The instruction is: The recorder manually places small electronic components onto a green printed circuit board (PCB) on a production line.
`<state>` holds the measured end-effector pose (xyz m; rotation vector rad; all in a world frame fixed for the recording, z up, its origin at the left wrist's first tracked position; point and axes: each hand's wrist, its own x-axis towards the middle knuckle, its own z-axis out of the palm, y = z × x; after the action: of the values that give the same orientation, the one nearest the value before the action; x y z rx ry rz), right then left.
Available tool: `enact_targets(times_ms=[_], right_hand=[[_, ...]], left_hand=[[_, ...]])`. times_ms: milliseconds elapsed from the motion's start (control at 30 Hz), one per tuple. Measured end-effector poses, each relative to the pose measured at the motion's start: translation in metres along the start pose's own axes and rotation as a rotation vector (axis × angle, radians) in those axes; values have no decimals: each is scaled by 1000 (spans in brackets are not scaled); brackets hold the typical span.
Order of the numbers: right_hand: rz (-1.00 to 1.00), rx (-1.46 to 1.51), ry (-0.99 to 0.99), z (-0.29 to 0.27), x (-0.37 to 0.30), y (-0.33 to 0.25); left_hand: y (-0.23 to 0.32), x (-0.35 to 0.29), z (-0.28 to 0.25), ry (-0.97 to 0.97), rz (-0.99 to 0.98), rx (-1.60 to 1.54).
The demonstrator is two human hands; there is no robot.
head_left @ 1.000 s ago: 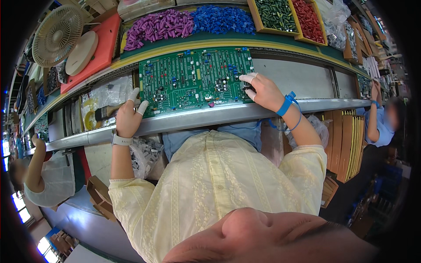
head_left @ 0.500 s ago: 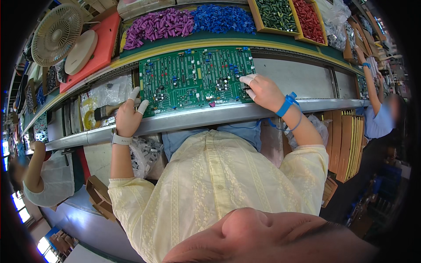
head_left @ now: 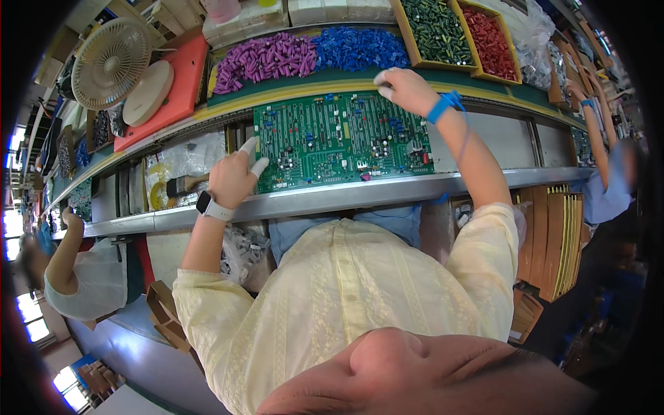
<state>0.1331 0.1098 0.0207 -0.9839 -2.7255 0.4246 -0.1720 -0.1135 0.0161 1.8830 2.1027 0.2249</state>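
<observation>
A large green circuit board (head_left: 339,138) lies flat on the conveyor in front of me. My left hand (head_left: 234,176), with a watch on the wrist and white finger cots, rests at the board's left edge, two fingers spread onto it. My right hand (head_left: 404,88), with a blue wrist strap, is beyond the board's far edge at the rim of a pile of blue components (head_left: 356,48). Its fingers are curled together, and I cannot see whether they hold a part.
Purple components (head_left: 263,59) lie left of the blue pile; bins of green parts (head_left: 434,28) and red parts (head_left: 487,41) stand to the right. A fan (head_left: 111,62) and an orange tray (head_left: 183,97) are far left. Co-workers sit at left (head_left: 76,256) and right (head_left: 609,180). A metal rail (head_left: 346,197) borders the conveyor.
My right hand has left the board's right side and reached up and forward to the blue component pile. My left hand has stayed at the board's left edge.
</observation>
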Motion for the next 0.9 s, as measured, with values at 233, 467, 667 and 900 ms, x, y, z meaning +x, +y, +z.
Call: enact_targets(times_ms=[233,467,667,900], right_hand=[[195,-159,66,41,64,14],[229,4,95,38,60,7],[183,216,72,14,30,-29],[-75,305,-139,49,25,-72]], left_hand=[[44,102,2,241,378,-46],[94,200,24,226,347,-75],[105,219,37,209,345,65],[92,221,42,274,383,-85]])
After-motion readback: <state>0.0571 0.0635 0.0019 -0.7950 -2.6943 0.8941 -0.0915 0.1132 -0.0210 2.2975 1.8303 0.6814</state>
